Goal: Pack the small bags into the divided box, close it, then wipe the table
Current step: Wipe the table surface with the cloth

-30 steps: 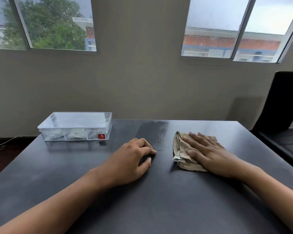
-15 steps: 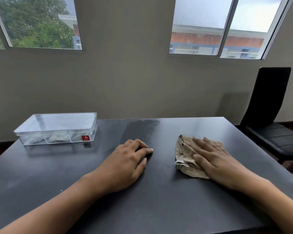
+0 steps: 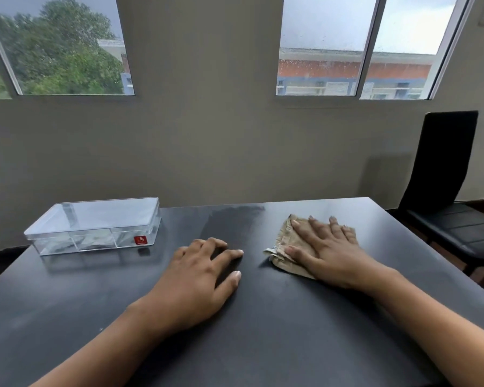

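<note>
The clear divided box (image 3: 95, 224) stands at the back left of the dark table (image 3: 263, 331), its lid down and small bags faintly visible inside. A beige cloth (image 3: 284, 244) lies crumpled on the table right of centre. My right hand (image 3: 327, 247) presses flat on the cloth, fingers spread and pointing toward the wall. My left hand (image 3: 199, 277) rests palm down on the bare table left of the cloth, fingers loosely curled, holding nothing.
A black chair (image 3: 447, 191) stands off the table's right side. The wall with windows runs right behind the table's far edge. A smeared patch (image 3: 232, 222) shows on the tabletop near the back middle.
My right hand has slid the cloth a little farther back and right on the table. The view has shifted, and my left hand has stayed in place.
</note>
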Demonstrator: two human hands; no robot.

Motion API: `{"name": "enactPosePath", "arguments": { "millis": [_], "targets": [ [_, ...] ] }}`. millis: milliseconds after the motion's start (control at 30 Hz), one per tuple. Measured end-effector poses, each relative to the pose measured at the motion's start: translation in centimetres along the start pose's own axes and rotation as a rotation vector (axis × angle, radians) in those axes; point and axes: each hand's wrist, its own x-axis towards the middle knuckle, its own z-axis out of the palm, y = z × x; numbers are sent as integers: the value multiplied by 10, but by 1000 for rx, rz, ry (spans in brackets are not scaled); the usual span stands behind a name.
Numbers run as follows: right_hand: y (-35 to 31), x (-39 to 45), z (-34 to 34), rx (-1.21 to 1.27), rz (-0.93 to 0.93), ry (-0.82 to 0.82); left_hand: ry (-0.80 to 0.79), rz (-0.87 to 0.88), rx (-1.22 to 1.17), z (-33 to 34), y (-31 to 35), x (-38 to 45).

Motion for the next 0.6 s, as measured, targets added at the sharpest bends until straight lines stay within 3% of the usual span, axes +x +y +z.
{"name": "enactPosePath", "arguments": {
  "millis": [233,400,600],
  "targets": [
    [-34,-41,13,-39,-246,-39,-44,-133,-2,-8,-31,-19],
    [-33,-15,1,-30,-225,-100,-47,-150,-46,-13,-56,-45],
    [-64,55,8,-7,-161,-15,-45,-110,-90,-16,-64,-44]
  ]
}}
